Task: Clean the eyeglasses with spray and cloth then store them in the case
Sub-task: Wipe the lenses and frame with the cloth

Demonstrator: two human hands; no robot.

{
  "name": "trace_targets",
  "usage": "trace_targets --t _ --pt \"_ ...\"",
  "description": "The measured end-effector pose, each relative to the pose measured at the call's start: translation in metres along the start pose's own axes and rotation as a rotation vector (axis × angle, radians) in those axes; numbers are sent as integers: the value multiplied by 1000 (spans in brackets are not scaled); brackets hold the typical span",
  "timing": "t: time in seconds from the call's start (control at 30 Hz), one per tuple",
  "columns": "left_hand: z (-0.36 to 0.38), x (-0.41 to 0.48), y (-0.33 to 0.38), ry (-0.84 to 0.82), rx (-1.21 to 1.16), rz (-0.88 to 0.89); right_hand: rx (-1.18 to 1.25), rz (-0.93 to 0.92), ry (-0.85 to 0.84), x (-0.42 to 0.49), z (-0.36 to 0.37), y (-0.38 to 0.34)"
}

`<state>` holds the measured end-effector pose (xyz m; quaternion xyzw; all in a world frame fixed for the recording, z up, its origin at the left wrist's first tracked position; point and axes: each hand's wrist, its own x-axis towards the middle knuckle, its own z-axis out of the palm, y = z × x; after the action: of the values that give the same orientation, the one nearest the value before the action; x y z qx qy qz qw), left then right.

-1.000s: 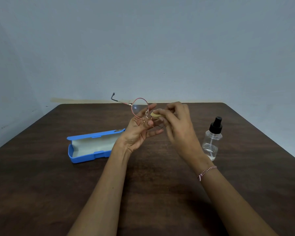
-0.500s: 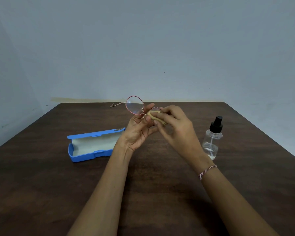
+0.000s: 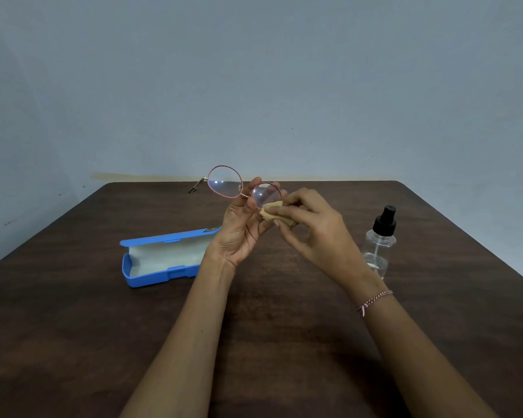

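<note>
Eyeglasses (image 3: 225, 182) are held up off the worktop (image 3: 73, 327), just above the middle of it, lenses facing the person. Long axis runs left to right, dipping a little toward the right. One temple sticks out behind on the left side, unfolded; the other is hidden.

Left hand (image 3: 240, 230): palm up, fingertips pinching the frame at the bridge, between the two lenses.

Right hand (image 3: 311, 227): fingers curled round a small tan cloth (image 3: 272, 214), pressing it to the lower edge of the right-side lens. Wiping step in hand, by my reading; the left-side lens has no cloth on it.

Case (image 3: 151, 279): blue, open, pale lining showing. It lies on the worktop left of and below the hands, touching nothing. Its length runs roughly the same way as the glasses. The left hand is the nearer one, and already has the frame, so it looks the likelier carrier. Temples would need folding first.

Spray bottle (image 3: 379, 242): upright, capped, just right of the right wrist, partly behind it.
</note>
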<state>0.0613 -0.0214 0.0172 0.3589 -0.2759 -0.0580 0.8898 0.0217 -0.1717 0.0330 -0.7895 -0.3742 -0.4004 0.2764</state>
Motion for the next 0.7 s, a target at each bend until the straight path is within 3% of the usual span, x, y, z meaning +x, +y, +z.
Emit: trace_targets --t 0.47,0.7 --pt "3 -1 -4 -31 70 -95 -144 103 187 1 -4 5" --pt "-1 -1 -2 -29 60 -31 -4 120 85 -2 -4 7"
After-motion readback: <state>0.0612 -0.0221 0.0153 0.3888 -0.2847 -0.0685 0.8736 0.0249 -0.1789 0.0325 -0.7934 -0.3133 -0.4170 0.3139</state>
